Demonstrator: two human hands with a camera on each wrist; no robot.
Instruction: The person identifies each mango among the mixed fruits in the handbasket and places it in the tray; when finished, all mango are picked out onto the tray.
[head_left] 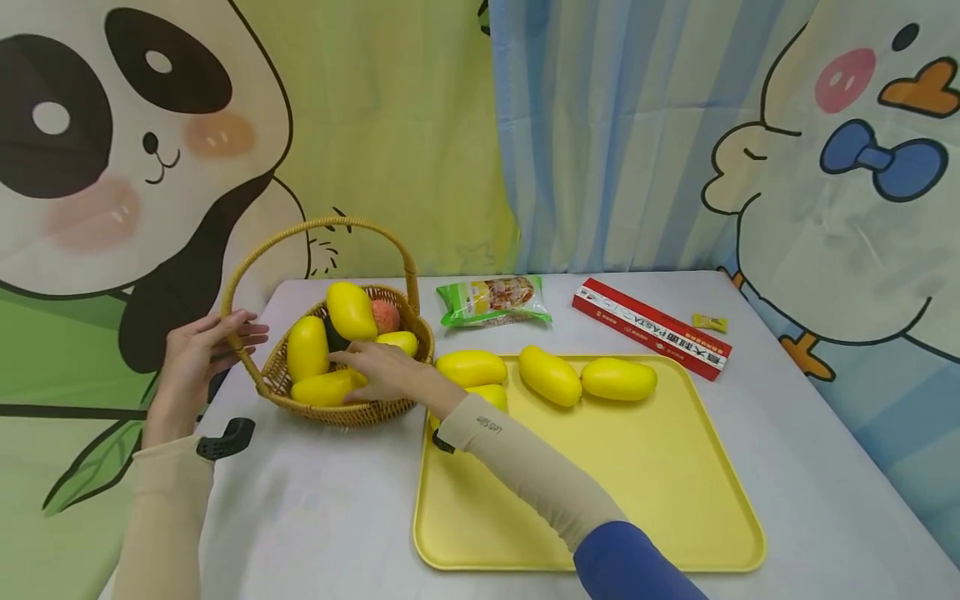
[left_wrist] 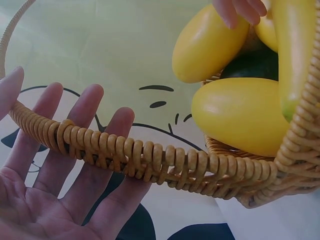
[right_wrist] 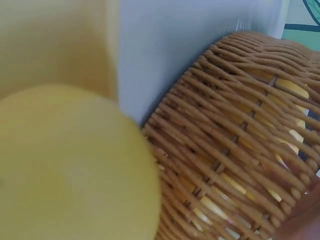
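Behind the counter (head_left: 315,500), a cloth backdrop (head_left: 405,125) is hung, printed with a panda and a white bird. A yellow rectangular tray (head_left: 660,500) is laid on the counter, its left rear corner crossed by the right forearm (head_left: 525,467), by which the mangoes (head_left: 618,379) grouped there are partly covered. Near the tray's left side, an oval basket (head_left: 330,415) is placed, its handle (head_left: 337,221) arched above it. Beyond the tray, a red-and-white pasta box (head_left: 651,327) is set at an angle, with a green-edged food packet (head_left: 495,300) near the basket and a small yellow wrapped sweet (head_left: 709,322) just beside the box.

The left hand (head_left: 197,354) is held with fingers spread behind the lower handle. The right hand (head_left: 382,371) is lowered into the basket, palm down over the mangoes; whether one is pinched cannot be told, as the underside is hidden.

The basket and handle are woven from brown, cane-like strands. The mangoes are smooth, yellow and elongated; among those in the basket, a reddish round fruit (head_left: 386,317) and a dark green fruit (left_wrist: 252,67) are seen.
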